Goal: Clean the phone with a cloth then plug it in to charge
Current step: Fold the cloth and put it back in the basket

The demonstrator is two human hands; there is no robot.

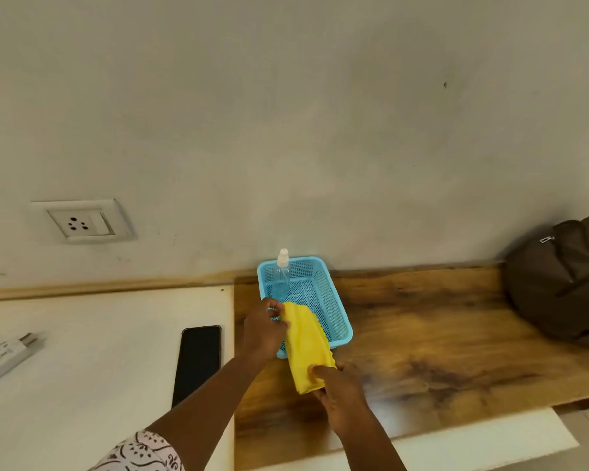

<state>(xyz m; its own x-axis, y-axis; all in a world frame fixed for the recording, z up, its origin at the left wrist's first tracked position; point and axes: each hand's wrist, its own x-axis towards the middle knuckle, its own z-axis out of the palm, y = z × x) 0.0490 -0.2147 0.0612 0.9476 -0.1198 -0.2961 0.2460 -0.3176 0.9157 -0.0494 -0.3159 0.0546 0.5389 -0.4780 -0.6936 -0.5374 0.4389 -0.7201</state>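
Observation:
A yellow cloth [306, 345] is stretched between both hands over the near end of a blue mesh basket [334, 300]. My left hand [264, 329] grips its upper end and my right hand [340, 392] pinches its lower end. A black phone [198, 362] lies screen up on the white counter, left of my left forearm. A white charger [9, 355] with its plug lies at the far left of the counter. A wall socket [80, 222] sits on the wall above it.
A clear spray bottle [281, 277] with blue liquid stands in the basket's far corner. The basket rests on a wooden board [439, 334]. A dark brown backpack [565, 280] leans against the wall at the right. The white counter [82, 385] spreads left.

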